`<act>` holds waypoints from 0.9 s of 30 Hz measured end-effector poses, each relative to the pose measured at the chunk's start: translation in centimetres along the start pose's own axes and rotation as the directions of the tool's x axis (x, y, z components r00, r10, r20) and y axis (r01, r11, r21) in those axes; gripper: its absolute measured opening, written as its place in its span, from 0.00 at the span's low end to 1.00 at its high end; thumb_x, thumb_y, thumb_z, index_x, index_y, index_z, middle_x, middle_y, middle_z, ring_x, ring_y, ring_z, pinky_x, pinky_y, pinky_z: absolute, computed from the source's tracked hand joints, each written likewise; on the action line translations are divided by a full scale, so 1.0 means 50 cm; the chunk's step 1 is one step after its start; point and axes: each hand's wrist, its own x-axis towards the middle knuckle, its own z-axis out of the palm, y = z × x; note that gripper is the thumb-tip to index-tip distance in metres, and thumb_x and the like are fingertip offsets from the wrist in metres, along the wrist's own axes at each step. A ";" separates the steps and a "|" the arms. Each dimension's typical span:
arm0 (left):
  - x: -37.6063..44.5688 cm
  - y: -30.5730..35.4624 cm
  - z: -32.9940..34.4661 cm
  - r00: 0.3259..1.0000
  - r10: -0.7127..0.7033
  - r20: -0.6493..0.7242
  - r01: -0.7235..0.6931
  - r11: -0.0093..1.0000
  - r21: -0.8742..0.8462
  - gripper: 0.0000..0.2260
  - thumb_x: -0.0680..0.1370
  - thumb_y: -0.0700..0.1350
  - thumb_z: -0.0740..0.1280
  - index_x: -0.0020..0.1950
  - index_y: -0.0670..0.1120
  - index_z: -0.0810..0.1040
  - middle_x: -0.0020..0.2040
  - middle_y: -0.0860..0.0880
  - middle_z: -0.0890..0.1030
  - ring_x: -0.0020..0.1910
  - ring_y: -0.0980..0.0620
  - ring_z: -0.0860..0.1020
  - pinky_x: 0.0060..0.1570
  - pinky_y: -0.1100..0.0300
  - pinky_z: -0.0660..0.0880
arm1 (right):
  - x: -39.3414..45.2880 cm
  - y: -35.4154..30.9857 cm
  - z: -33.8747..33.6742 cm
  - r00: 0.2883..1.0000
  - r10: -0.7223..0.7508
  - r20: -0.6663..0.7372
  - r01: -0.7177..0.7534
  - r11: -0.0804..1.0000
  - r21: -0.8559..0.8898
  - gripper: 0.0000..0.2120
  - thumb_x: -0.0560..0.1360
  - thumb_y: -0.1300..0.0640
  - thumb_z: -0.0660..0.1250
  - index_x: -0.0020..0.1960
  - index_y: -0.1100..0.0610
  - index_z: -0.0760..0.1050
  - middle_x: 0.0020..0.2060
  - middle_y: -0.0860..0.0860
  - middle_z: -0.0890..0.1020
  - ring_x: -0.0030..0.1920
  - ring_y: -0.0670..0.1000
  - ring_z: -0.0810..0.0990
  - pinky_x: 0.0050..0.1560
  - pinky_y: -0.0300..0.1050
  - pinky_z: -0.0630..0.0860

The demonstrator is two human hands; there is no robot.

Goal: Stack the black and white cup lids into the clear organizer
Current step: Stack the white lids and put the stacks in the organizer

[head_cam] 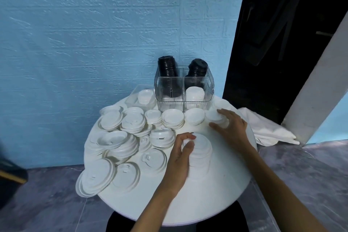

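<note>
Head view: left hand (181, 153) grasps a tall lid stack (201, 151); right hand (228, 127) clasps a small lid stack (214, 116).

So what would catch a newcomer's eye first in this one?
Heaps of white lids cover the left of the round table. At its back, the clear organizer holds two black stacks and a white one. Left hand grips a tall stack; right hand a smaller one.

Free room: bare bench (216, 190) near side & centre-right, open lane up to the clear organizer (183, 88). Left half blocked w/ loose white lids (124, 137). Organizer's back compartments stuffed w/ tall black lid stacks (167, 69); front-left compartment looks open.
</note>
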 end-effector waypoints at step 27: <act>-0.012 -0.001 0.007 0.998 -0.041 0.047 0.048 0.985 -0.164 0.25 0.75 0.59 0.71 0.71 0.68 0.68 0.73 0.56 0.76 0.73 0.55 0.73 0.72 0.55 0.68 | -0.232 -0.154 -0.046 0.965 -0.252 0.072 0.179 0.835 0.520 0.25 0.67 0.55 0.78 0.62 0.42 0.78 0.61 0.40 0.79 0.65 0.45 0.78 0.63 0.37 0.75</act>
